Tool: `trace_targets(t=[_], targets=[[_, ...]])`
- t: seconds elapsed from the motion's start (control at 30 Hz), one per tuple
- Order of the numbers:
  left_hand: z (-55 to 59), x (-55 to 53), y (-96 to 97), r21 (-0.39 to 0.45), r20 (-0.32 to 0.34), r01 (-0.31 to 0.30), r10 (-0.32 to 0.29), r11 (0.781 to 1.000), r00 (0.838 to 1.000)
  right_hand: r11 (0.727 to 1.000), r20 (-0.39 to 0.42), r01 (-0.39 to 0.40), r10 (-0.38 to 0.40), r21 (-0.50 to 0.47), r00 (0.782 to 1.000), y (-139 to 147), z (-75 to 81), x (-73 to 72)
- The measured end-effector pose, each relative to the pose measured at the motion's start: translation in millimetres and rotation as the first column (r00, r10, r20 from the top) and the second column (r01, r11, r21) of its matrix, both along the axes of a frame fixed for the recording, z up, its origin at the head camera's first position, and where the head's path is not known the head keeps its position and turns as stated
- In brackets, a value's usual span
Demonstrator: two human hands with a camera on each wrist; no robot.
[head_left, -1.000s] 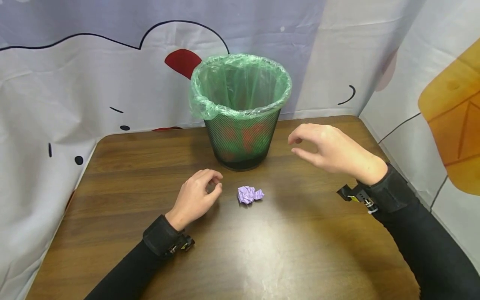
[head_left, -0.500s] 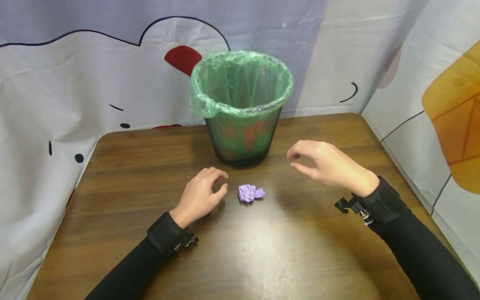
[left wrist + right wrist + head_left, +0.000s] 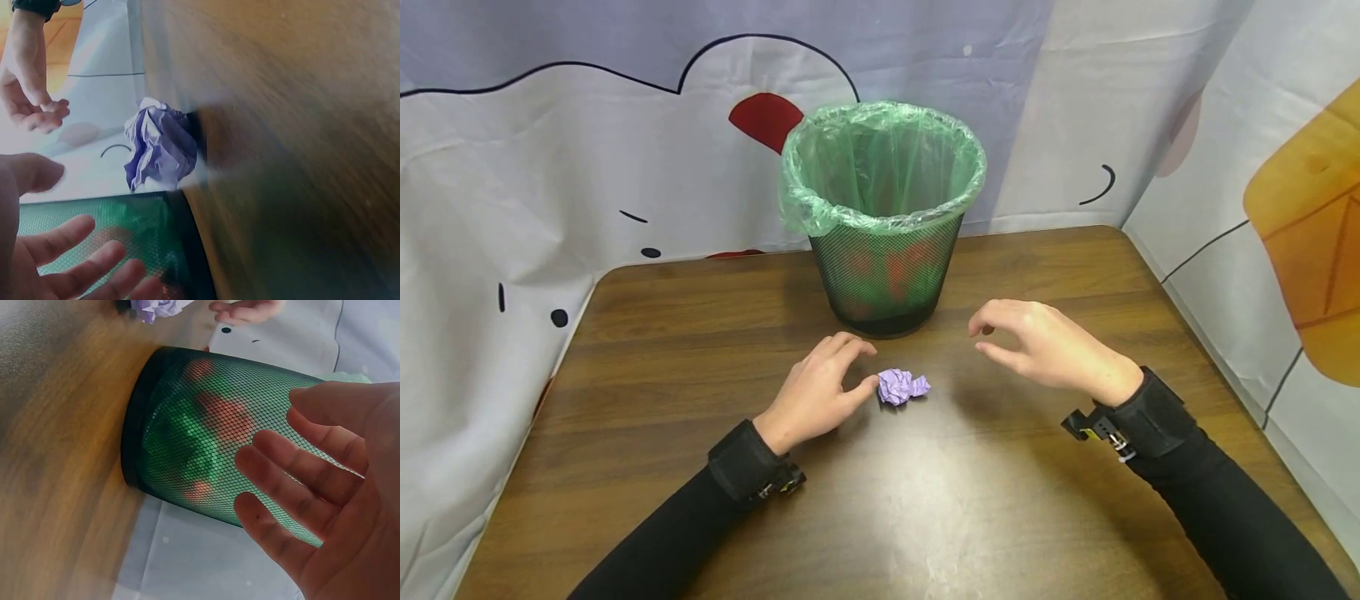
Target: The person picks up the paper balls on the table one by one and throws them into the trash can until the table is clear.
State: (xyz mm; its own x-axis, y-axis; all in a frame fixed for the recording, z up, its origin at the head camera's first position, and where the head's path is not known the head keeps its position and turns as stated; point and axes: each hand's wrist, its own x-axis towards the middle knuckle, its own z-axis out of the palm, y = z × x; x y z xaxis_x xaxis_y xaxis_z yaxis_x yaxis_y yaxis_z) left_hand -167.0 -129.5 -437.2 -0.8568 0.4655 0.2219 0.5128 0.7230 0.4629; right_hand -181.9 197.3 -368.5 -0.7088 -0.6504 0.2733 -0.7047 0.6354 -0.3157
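A crumpled ball of purple paper [image 3: 898, 387] lies on the wooden table, in front of the bin. My left hand [image 3: 822, 390] is just left of it, thumb and fingers spread apart; the left wrist view shows a gap between the thumb and the paper ball [image 3: 161, 145]. My right hand [image 3: 1041, 346] hovers to the right of the paper, its fingers loosely bent and holding nothing. Behind both hands stands a black mesh wastebasket [image 3: 887, 275] with a green plastic liner [image 3: 880, 167] folded over its rim. In the right wrist view the right palm [image 3: 356, 550] faces the mesh.
The brown wooden table [image 3: 700, 317] reaches back to a printed fabric curtain [image 3: 587, 167], which also hangs along the right side. Red and green patches show through the wastebasket's mesh [image 3: 194, 437]. Each wrist wears a black strap with a small camera.
My left hand has moved right, closer to the paper ball, and its thumb and fingers have spread. The right hand has come down and slightly left. Paper and wastebasket stay put.
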Motion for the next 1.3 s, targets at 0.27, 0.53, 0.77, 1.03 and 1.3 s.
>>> trace_targets(t=[0.27,0.53,0.77,1.03,1.3], targets=[[-2.3,-0.9,14.9,-0.053,-0.005,0.068,-0.068,0.996,0.998,1.000,0.010,-0.002,0.002,-0.008,1.000,0.4,-8.5,0.2],[-9.8,-2.9,27.9,-0.181,0.020,0.125,-0.123,0.976,0.992,1.000,0.026,-0.004,0.004,-0.001,1.000,1.9,-11.8,1.3],[-10.4,-3.3,31.5,-0.216,0.013,0.132,-0.133,0.967,0.991,1.000,0.027,0.002,-0.002,-0.006,1.000,3.8,-13.5,1.2],[-12.4,-2.4,31.8,-0.221,0.019,0.136,-0.135,0.966,0.991,1.000,0.048,0.009,-0.008,-0.016,0.999,4.7,-17.3,2.4],[-14.5,-2.5,30.0,-0.153,0.031,0.142,-0.138,0.978,0.990,0.999,0.063,0.030,-0.030,-0.012,0.998,7.0,-21.8,4.1]])
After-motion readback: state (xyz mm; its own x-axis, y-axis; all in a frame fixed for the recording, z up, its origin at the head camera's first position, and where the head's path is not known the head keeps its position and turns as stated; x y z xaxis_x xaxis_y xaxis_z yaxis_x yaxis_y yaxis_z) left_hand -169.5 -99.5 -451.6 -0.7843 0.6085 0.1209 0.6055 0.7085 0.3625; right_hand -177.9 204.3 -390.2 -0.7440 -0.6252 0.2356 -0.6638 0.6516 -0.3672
